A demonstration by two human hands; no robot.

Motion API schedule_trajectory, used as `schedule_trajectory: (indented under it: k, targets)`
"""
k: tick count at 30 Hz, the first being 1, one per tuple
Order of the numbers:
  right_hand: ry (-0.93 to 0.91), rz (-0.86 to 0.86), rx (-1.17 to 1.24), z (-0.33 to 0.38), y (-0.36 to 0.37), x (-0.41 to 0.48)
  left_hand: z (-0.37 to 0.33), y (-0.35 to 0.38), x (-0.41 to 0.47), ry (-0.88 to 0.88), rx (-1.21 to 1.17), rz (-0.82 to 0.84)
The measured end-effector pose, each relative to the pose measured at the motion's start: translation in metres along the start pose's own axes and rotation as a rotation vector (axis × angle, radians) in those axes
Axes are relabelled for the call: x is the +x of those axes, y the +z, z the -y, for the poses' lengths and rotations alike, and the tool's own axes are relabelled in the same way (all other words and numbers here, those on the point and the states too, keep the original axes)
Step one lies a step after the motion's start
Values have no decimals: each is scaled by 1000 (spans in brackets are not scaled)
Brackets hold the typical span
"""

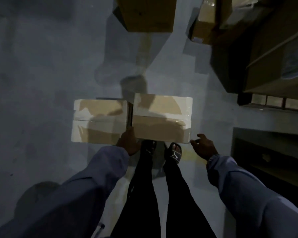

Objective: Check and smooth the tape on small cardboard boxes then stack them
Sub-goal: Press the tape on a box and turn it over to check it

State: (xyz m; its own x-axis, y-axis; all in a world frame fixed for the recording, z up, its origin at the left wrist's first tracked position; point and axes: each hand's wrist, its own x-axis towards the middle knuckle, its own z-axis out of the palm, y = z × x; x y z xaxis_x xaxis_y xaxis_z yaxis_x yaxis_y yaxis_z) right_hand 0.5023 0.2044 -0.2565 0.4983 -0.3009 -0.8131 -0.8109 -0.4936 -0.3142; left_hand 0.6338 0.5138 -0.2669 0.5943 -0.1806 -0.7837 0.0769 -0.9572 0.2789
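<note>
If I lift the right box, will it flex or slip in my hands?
The right box likely stays stiff: its edges look straight and its flaps lie flat. The glossy tape at its ends may feel slippery; its bare middle should grip better. Low and wide, it seems unlikely to tip.

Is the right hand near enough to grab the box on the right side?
Probably yes. The right hand is open beside the near corner of the right box, with nothing between them.
</note>
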Motion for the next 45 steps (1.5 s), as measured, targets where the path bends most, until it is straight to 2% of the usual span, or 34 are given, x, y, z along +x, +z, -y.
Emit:
schedule_trajectory:
  k: [7,10,13,17,23,28,34,39,45]
  targets:
    - [104,-97,152,15,35,69,-11,-2,56,-68,-223,28]
    - [153,-60,259,14,42,89,-8,3,78,-190,-323,63]
    - [163,-43,344,15,43,96,-13,8,81,-202,-365,55]
    - [168,-94,468,12,45,77,-22,1,58,-146,-455,31]
    - [79,-181,504,-3,29,5,-43,-31,-10,-50,-514,40]
    - [-41,-291,474,-10,-19,-87,-75,-76,-75,120,-441,45]
    - [-71,-448,752,-18,-63,-212,-133,-124,-153,394,-351,22]
    - [-71,-695,992,-42,-54,-294,-190,-134,-198,629,-246,110]
    - [-36,-971,1059,-83,-35,-373,-256,-104,-250,873,-148,220]
